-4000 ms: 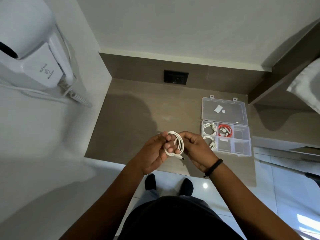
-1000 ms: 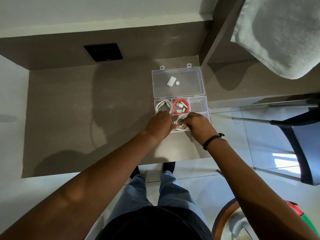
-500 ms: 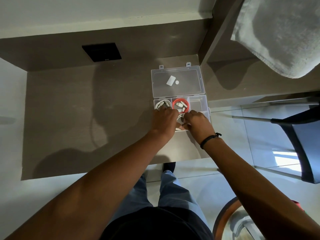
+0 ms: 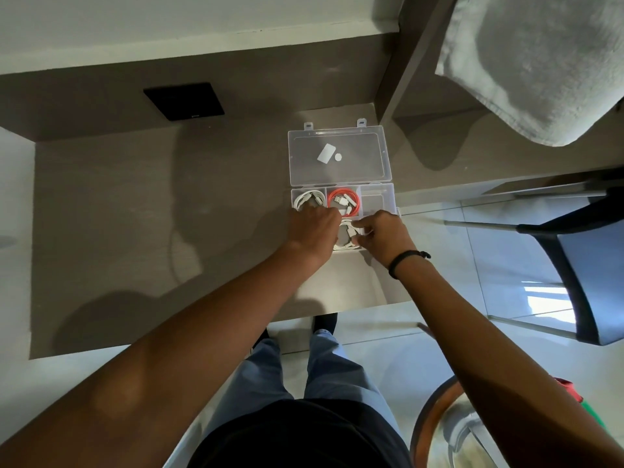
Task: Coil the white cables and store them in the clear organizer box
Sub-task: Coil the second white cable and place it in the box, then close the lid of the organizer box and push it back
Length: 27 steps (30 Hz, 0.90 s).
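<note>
We see a clear organizer box lying open on a brown desk, its lid folded flat on the far side with 2 small white stickers on it. In the far row of compartments, the left one holds a coiled white cable, the middle one a coiled red cable, and the right one looks bare.

Both of our hands reach into the near row. Our left hand presses knuckles-up over the near-left compartment, its fingers curled under and hidden, so we cannot tell what it grips. Our right hand, with a black band on the wrist, pinches narrowly with thumb and forefinger at another white cable coil that sits in the near-middle compartment between the 2 hands.

A black wall socket sits on the back panel to the far left. A grey towel hangs at the far right, and a dark chair stands to the right of the desk.
</note>
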### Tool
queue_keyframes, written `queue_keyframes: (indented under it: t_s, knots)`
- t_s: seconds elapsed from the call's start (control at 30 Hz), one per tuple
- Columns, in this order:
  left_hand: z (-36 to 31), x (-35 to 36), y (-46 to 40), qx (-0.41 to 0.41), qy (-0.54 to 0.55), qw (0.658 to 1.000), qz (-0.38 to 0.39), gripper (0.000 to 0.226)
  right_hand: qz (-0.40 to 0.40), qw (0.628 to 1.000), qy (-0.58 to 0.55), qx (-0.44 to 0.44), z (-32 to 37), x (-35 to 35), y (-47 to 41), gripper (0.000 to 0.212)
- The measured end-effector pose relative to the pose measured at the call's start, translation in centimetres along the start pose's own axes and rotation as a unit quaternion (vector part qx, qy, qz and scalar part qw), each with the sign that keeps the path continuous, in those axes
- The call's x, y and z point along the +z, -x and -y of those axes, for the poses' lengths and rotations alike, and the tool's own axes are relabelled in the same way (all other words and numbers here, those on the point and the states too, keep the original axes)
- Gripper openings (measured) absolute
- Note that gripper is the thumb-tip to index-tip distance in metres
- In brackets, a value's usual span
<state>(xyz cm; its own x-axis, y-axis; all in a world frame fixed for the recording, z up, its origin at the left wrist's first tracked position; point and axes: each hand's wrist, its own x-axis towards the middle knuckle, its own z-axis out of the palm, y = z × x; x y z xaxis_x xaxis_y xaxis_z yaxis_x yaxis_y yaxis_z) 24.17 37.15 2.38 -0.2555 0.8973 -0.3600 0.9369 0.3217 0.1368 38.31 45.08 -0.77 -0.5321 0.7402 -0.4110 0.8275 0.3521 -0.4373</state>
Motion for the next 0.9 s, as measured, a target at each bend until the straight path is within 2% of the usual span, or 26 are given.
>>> queue_keyframes:
  t_s: [0.17, 0.33, 0.5, 0.6, 0.7, 0.77, 0.83, 0.9]
  knots:
    - [-0.7, -0.4, -0.9, -0.022, -0.004, 0.999, 0.025, 0.027, -0.029, 0.999, 0.024, 0.014, 1.5, 0.2, -0.4, 0.024]
    - [-1.2, 0.6, -0.8, -0.042, 0.006, 0.999, 0.0, 0.024, -0.038, 0.999, 0.035, 0.01, 1.3, 0.4, -0.5, 0.02]
    - [-0.5, 1.8, -0.1, -0.039, 0.009, 0.999, -0.024, 0.016, -0.042, 0.998, 0.036, -0.004, 1.5, 0.4, 0.0, 0.026]
    - [1.4, 2.3, 0.8, -0.01, 0.078, 0.994, -0.072, 0.016, -0.019, 1.0, 0.005, -0.019, 1.0, -0.9, 0.4, 0.031]
    - [4.5, 1.8, 1.8, -0.012, 0.235, 0.958, -0.166, 0.015, -0.074, 0.996, -0.023, -0.046, -0.1, -3.3, 0.0, 0.016]
    - [7.0, 1.3, 0.9, -0.073, 0.304, 0.924, -0.219, 0.022, -0.137, 0.987, -0.077, -0.018, -1.0, -5.0, -1.0, 0.014]
    - [9.3, 1.1, -0.9, -0.174, 0.395, 0.884, -0.178, 0.037, -0.156, 0.978, -0.134, 0.035, -2.0, -6.3, -2.6, 0.022]
    - [10.8, 1.1, -2.8, -0.24, 0.521, 0.817, -0.062, 0.044, -0.109, 0.969, -0.199, 0.099, -3.0, -6.8, -4.4, 0.032]
